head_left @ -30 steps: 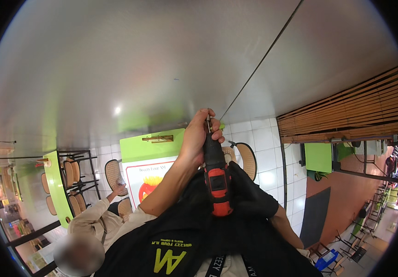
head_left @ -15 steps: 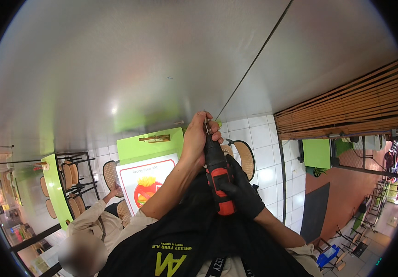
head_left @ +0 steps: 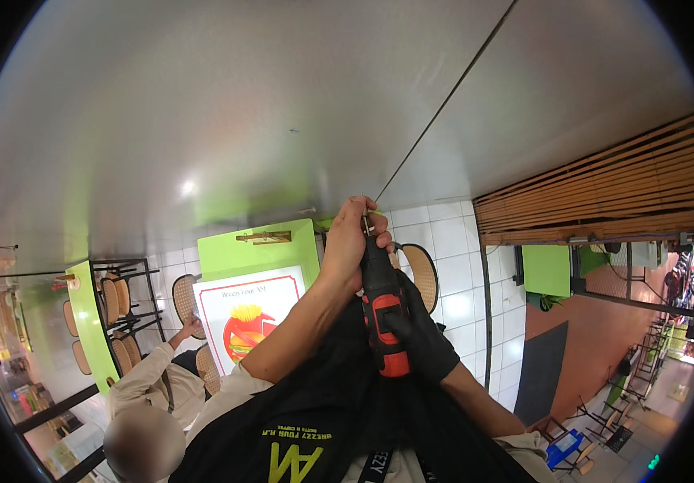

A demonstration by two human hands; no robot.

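A red and black cordless drill [head_left: 386, 318] is held in front of my chest, its nose pointing away toward the grey wall. Black-gloved, my right hand [head_left: 425, 334] is closed around the drill's body, thumb over its side. My bare left hand [head_left: 355, 237] is closed at the drill's front end, thumb and fingers pinching around the metal bit [head_left: 367, 225]. The bit's tip is mostly hidden among these fingers, and I cannot tell whether it touches the wall. The smooth grey wall [head_left: 226, 105] rises before my hands, with a dark straight seam [head_left: 443, 105] ending close to my fingertips.
A small blue mark [head_left: 294, 130] shows on the wall. At my left, a person [head_left: 154, 378] reaches toward a white board [head_left: 250, 314] with a food picture, by a green table [head_left: 258, 253]. Rattan-backed chairs [head_left: 419, 278] stand around, and a bamboo blind [head_left: 596, 185] hangs at right.
My view has shifted slightly, so the surroundings sit a little further left. Both hands keep their hold on the drill, which has barely moved.
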